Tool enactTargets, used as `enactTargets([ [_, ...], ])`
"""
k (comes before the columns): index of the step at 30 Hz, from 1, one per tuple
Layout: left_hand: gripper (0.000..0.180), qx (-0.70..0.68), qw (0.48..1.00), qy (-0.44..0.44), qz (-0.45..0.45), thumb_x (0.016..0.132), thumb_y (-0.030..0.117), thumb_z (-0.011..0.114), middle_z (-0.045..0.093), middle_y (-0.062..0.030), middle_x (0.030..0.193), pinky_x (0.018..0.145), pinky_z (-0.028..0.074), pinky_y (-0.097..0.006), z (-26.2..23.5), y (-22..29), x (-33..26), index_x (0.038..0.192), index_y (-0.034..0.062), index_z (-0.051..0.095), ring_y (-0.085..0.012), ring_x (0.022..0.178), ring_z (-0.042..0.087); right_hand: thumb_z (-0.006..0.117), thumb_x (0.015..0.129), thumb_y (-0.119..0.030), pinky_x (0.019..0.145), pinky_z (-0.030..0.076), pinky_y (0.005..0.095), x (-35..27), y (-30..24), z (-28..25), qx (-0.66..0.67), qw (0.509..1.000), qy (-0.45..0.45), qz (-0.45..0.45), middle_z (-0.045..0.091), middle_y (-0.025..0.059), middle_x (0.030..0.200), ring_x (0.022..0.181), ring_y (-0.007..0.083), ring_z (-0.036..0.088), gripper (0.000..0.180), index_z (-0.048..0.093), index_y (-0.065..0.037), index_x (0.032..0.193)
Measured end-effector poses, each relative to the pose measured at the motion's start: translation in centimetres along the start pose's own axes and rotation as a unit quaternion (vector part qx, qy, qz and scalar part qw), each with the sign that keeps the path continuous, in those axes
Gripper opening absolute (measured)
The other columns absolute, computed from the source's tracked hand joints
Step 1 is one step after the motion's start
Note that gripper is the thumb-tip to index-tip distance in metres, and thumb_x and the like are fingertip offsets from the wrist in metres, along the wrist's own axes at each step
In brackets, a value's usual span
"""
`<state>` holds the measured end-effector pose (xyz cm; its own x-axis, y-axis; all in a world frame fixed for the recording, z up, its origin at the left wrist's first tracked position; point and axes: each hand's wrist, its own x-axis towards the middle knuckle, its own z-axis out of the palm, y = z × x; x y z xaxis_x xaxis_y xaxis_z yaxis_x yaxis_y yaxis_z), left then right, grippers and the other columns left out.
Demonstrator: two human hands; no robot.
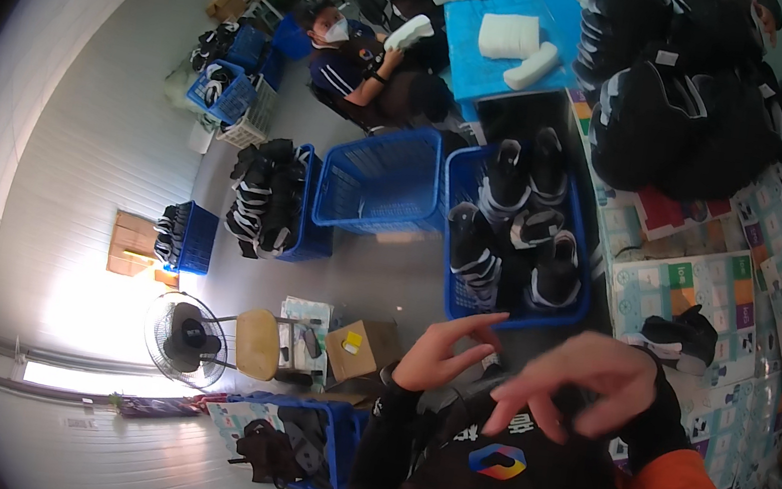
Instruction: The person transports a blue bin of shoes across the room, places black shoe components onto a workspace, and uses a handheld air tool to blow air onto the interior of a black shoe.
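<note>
My left hand [448, 351] is raised in front of my dark apron [527, 488], with its fingers apart and nothing in them. To its right, my right hand [583, 380] hovers bent at the wrist. Its fingers hang spread and slightly blurred, and I see nothing held. Just beyond both hands stands a blue plastic basket [513, 321] holding several black and grey high-top shoes [474, 247]. Over on the right, a single black and grey shoe [681, 336] lies on the table covered with printed sheets [689, 279], apart from my right hand.
Black shoes [647, 121] are heaped at the far right. Another blue basket [382, 181] stands left of the nearer one, beside a shoe-filled basket [312, 233]. Two seated people work by a blue table [486, 16] with white pads. A fan [187, 340] and stool [256, 344] stand left.
</note>
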<state>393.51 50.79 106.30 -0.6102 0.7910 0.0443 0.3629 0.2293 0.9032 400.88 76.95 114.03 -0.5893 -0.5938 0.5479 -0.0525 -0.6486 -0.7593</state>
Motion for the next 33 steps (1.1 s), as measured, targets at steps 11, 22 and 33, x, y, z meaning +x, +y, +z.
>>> enactTargets([
  [11,0.014,-0.024,0.999,0.007,-0.025,0.089,0.019,0.064,0.071,-0.0093,0.096,0.073,0.054,-0.033,4.7,4.5,1.4,0.099,0.0114,0.07,-0.028,0.092,0.07,0.061,0.08,-0.002,0.048,0.027,0.0339,3.4,5.3,0.0,-0.028,0.987,-0.031,-0.153,0.035,0.0061,0.053,0.047,0.0195,0.038,0.036,0.034,-0.004,0.057],
  [22,0.012,-0.04,0.999,0.016,0.025,0.092,0.01,0.047,0.044,0.0031,0.088,0.066,0.044,-0.02,6.9,1.1,1.1,0.08,0.01,0.045,-0.0013,0.08,0.054,0.062,0.081,-0.003,0.047,0.026,0.0324,2.5,5.3,-0.3,-0.08,0.993,-0.005,-0.081,0.033,0.0046,0.054,0.046,0.0182,0.037,0.039,0.031,-0.006,0.057],
  [33,0.036,-0.036,0.997,-0.06,-0.036,0.099,0.021,0.056,0.066,-0.0096,0.125,0.093,0.054,-0.031,6.5,0.9,1.2,0.132,0.0055,0.061,-0.0183,0.117,0.064,0.063,0.082,-0.005,0.047,0.028,0.031,1.1,5.1,0.1,-0.095,0.993,0.005,-0.065,0.034,0.0033,0.054,0.046,0.0162,0.037,0.038,0.034,-0.006,0.058],
])
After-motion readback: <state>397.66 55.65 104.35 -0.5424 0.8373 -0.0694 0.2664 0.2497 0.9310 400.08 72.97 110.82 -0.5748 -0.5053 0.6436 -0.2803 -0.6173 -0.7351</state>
